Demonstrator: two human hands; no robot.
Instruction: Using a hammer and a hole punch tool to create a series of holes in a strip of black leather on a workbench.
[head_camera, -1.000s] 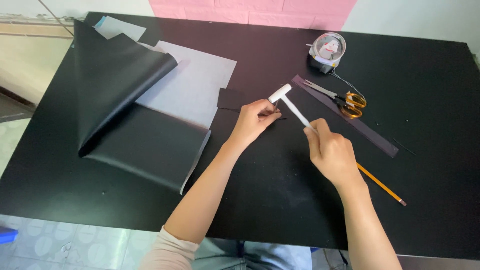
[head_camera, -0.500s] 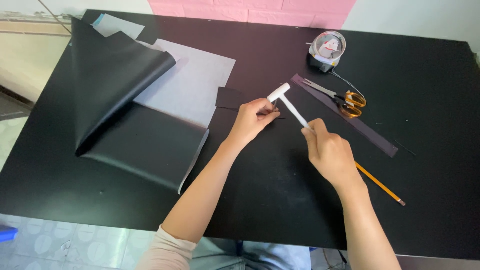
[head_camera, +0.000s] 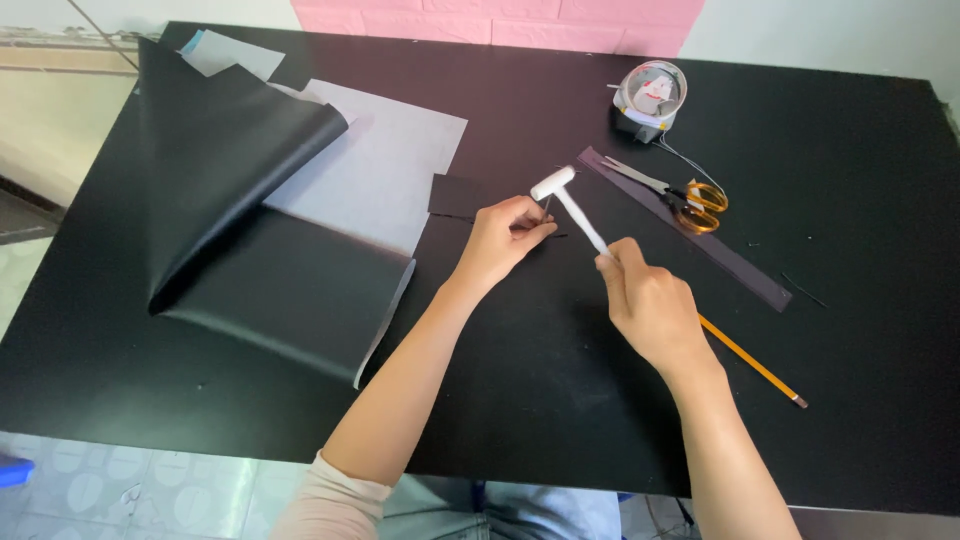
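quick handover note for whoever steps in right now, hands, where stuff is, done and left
Right hand: grip closed on the handle of a small white hammer, head raised.
Left hand: pinching a thin metal punch upright on the black table, under the hammer head.
Nearby: small black square beside the left hand, long black strip, scissors, pencil, tape measure, big curled black sheet at left.
Done: pieces cut, it seems. Left: the punching; no holes are visible.
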